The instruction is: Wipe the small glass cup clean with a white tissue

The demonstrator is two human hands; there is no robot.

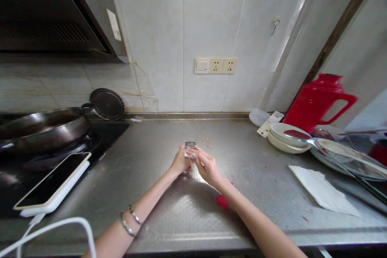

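Observation:
A small clear glass jar (190,144) is held at the middle of the steel counter, its rim showing above my fingers. My left hand (180,161) is closed around the jar's left side. Against its near right side, my right hand (206,166) pinches a bit of white tissue (189,153). Something red shows just below my left fingers, mostly hidden. Another red object (223,201) lies on the counter, partly covered by my right forearm.
At left, a pan (45,129) sits on the black stove beside a phone (54,181) with a white cable. On the right are stacked bowls (287,145), a red thermos (314,105), a plate, utensils and a white napkin (323,189). Sockets are on the wall.

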